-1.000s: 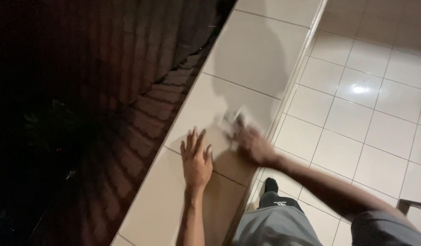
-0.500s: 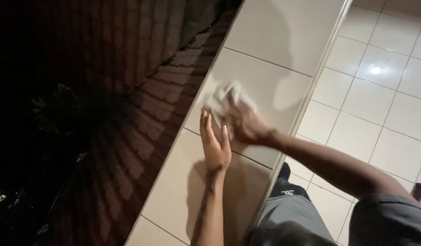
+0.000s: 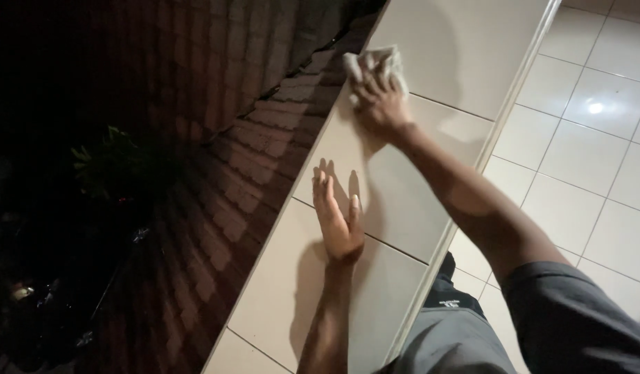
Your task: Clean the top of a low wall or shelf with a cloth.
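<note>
- On top of the tiled ledge (image 3: 403, 201), the right hand (image 3: 381, 104) presses a crumpled white cloth (image 3: 375, 64); its fingers are curled down over the cloth, gripping it against the tile
- The cloth lies bunched under and ahead of those fingers, close to the ledge's outer edge, just past a grout line that crosses the top
- The left hand (image 3: 339, 221) lies flat on the ledge nearer the body, fingers spread narrowly, palm down, holding nothing; it looks like a brace
- Judging from this, the wiping of the ledge top is under way, with the cloth at the far reach of the right arm, which is nearly straight
- A further stroke would call for steady downward pressure and for keeping the cloth on the tile, since it sits so near the outer edge
- That outer edge drops to a sloping tiled roof (image 3: 250, 159), with dark plants (image 3: 119, 166) below; a cloth pushed over there would probably be hard to get back
- The inner edge has a pale trim, and beyond it lies a glossy white tiled floor (image 3: 597, 173) with a light glare
- Open ledge runs on ahead of the cloth and between the two hands, so there is room to sweep either way
</note>
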